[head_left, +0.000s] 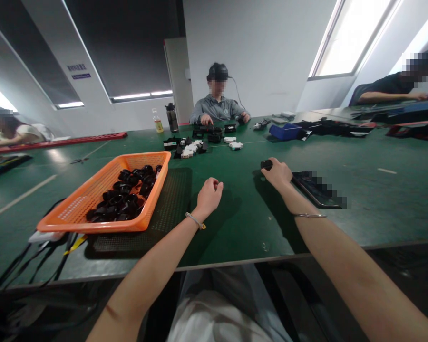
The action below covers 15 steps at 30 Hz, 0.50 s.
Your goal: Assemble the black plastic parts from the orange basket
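My right hand (278,175) is closed round a small black part (266,165) above the green table (231,228), just left of a dark phone-like device (317,189). Near the middle, my left hand (209,195) has its fingers curled together; whatever they hold, if anything, is hidden. To its left stands an orange basket (76,213) with several black ring-shaped parts (123,194) in it.
Across the table a person (217,104) handles black parts. White and black pieces (190,148), a bottle (157,121), a dark flask (171,117) and a blue tray (286,132) stand farther back. Straps (46,259) hang at the left edge.
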Each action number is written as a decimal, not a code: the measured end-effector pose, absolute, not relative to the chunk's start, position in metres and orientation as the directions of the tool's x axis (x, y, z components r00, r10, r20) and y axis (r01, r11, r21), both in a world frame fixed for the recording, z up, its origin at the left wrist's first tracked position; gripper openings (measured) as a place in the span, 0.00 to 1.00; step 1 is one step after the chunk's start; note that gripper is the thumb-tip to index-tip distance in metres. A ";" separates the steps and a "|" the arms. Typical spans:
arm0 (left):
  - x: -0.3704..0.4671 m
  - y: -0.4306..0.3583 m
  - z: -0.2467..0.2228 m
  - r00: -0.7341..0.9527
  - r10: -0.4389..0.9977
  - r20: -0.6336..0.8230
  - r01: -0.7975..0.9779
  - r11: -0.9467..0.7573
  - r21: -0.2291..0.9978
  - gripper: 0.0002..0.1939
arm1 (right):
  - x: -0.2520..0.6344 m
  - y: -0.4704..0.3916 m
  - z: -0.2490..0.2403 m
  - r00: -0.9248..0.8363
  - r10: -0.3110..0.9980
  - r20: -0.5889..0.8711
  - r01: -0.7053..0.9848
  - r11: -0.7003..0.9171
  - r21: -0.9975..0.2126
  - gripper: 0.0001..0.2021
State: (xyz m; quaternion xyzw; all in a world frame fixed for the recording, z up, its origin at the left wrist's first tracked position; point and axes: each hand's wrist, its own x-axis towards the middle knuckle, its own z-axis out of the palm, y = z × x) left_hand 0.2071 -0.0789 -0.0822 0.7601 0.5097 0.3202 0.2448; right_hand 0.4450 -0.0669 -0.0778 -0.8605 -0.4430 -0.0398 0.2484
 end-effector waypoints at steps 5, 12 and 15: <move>0.207 -0.078 -0.085 0.280 0.927 0.248 0.617 -0.372 0.694 0.10 | 0.448 -0.063 -0.083 0.593 0.732 0.335 0.792 -0.457 -0.404 0.20; 0.208 -0.079 -0.084 0.310 0.922 0.232 0.659 -0.385 0.646 0.10 | 0.446 -0.064 -0.082 0.588 0.743 0.319 0.801 -0.478 -0.361 0.20; 0.207 -0.079 -0.085 0.318 0.918 0.236 0.664 -0.393 0.636 0.10 | 0.444 -0.066 -0.082 0.595 0.735 0.325 0.794 -0.476 -0.377 0.22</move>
